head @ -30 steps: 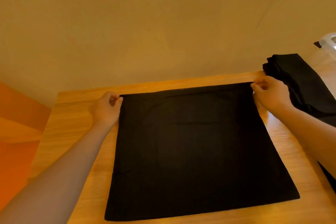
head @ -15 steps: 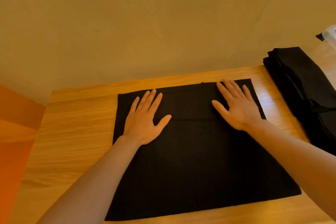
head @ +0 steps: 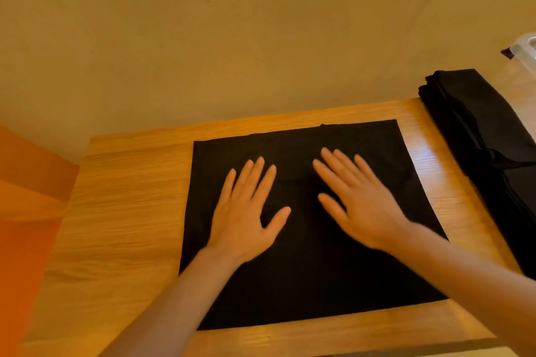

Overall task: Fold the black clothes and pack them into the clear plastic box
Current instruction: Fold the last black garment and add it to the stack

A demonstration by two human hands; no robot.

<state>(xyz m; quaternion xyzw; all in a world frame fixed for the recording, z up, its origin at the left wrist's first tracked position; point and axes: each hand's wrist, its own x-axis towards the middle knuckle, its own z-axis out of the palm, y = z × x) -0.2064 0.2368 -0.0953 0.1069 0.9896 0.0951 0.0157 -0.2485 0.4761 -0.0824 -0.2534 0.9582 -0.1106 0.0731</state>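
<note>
On the desk (head: 121, 211) the black cloth (head: 304, 284) lay flat, both hands, left hand (head: 246, 211) and right hand (head: 365, 209), spread open gripping nothing; soft, limp and light, it looked best pinched at the twelve o'clock corners.

I see a plain black cloth (head: 313, 269) on a light, grained wooden table (head: 121, 211). Black stack of clothes (head: 475, 136) at right, clear plastic box (head: 526, 51) behind. Wall (head: 232, 38) tan, orange panel (head: 26, 197) left.
</note>
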